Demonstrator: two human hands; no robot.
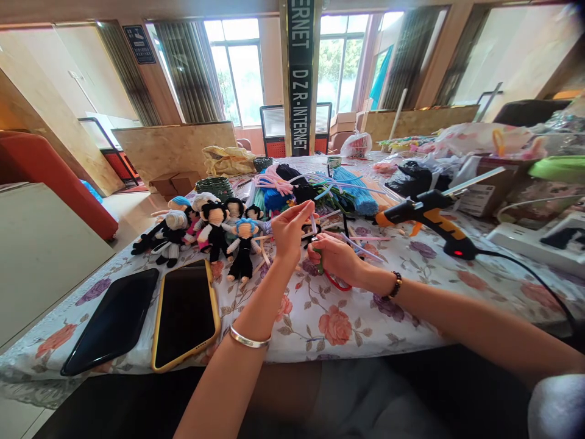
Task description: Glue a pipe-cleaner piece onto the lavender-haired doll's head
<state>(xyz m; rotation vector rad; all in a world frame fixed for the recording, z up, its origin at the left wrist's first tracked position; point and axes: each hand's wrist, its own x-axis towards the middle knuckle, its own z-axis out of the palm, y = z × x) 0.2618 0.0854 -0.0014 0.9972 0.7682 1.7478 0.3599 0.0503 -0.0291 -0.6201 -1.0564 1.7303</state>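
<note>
My left hand [292,231] is raised above the flowered tablecloth, its thumb and fingertips pinched together. A short pale lavender pipe cleaner [313,223] runs down from that pinch. Close beside it, my right hand [337,259] is closed around a hand tool with a green part and a red handle [338,283]. Its working end sits near the lower end of the pipe cleaner and is mostly hidden by my fingers. Loose pipe cleaners [363,249] lie just behind my right hand. To the left stand several small dolls [242,244], made of fuzzy pipe cleaners.
A glue gun [425,219] with a red light rests on the right, its cord trailing off the table. Two phones, one black [112,320] and one yellow-cased [186,314], lie at front left. Bundled pipe cleaners [354,192], plastic bags [414,177] and a box [489,183] fill the back.
</note>
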